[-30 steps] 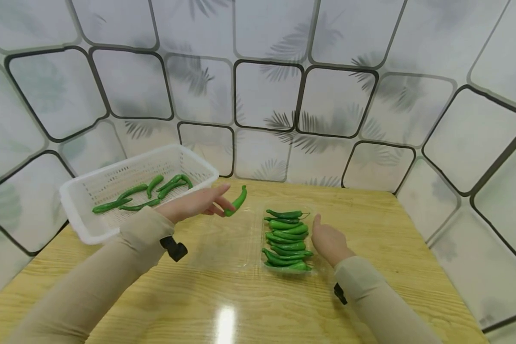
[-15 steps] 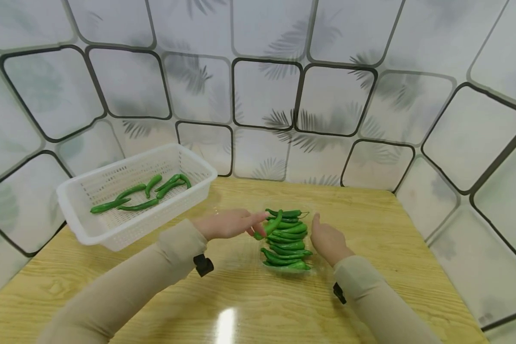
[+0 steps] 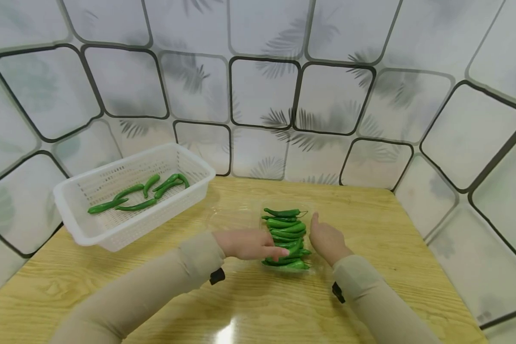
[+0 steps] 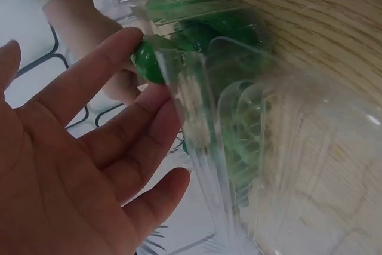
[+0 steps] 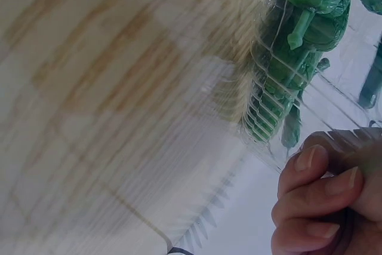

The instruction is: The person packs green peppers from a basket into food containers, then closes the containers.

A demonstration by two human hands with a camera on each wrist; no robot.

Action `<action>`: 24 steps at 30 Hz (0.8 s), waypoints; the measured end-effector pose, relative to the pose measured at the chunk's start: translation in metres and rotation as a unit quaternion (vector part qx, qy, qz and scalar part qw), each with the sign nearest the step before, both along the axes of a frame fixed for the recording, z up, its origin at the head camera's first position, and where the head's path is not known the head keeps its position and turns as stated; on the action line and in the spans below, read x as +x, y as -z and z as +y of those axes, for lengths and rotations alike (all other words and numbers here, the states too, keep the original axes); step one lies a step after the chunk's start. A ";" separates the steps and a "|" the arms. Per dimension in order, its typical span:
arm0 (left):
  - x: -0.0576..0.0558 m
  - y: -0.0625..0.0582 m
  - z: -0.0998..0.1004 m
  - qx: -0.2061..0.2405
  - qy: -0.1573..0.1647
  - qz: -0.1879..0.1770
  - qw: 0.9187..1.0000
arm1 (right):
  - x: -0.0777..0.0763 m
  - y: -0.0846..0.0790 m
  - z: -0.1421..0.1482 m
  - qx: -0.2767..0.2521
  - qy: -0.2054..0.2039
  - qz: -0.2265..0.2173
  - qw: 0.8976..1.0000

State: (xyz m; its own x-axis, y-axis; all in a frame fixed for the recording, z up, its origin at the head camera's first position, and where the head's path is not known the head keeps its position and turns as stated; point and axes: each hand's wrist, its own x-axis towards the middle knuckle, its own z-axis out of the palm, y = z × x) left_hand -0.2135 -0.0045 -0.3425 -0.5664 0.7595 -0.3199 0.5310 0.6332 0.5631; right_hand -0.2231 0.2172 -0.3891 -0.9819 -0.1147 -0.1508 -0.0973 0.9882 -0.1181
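A clear plastic clamshell box (image 3: 308, 273) holds several green chili peppers (image 3: 285, 223) stacked crosswise. Over its near part, my left hand (image 3: 248, 244) reaches in from the left. In the left wrist view, a rounded green pepper end (image 4: 149, 61) touches the left index and middle fingers, which are fairly straight; the thumb stays apart. The rest of that pepper is partly hidden by plastic. Beside the box's right wall rests my right hand (image 3: 327, 240), thumb up in the head view. Its other fingers (image 5: 316, 195) are curled next to the plastic rim, with nothing visible inside them.
A white perforated basket (image 3: 155, 227) stands at the back left, with several green chili peppers (image 3: 135, 205) in it. The box's transparent lid (image 3: 232, 215) lies folded out on its left. Behind the wooden table (image 3: 361, 296) rises a patterned wall (image 3: 262, 95).
My left hand has carried a green chili pepper rightward from near the basket and lowered it onto the peppers in the clamshell box. The right hand stays beside the box.
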 end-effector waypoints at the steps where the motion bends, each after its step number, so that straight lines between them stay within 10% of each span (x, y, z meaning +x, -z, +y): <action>1: 0.000 0.001 0.001 -0.004 0.004 -0.004 1.000 | 0.000 0.000 0.000 0.001 -0.002 0.001 1.000; 24: -0.004 0.014 0.002 -0.040 0.034 0.104 0.993 | -0.001 0.003 0.000 0.016 0.000 0.009 1.000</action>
State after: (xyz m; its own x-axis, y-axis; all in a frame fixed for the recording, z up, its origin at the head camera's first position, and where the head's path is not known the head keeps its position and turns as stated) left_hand -0.2171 -0.0028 -0.3566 -0.5755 0.7746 -0.2624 0.6734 0.6309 0.3854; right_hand -0.2244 0.2174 -0.3919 -0.9845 -0.1107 -0.1364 -0.0996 0.9913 -0.0856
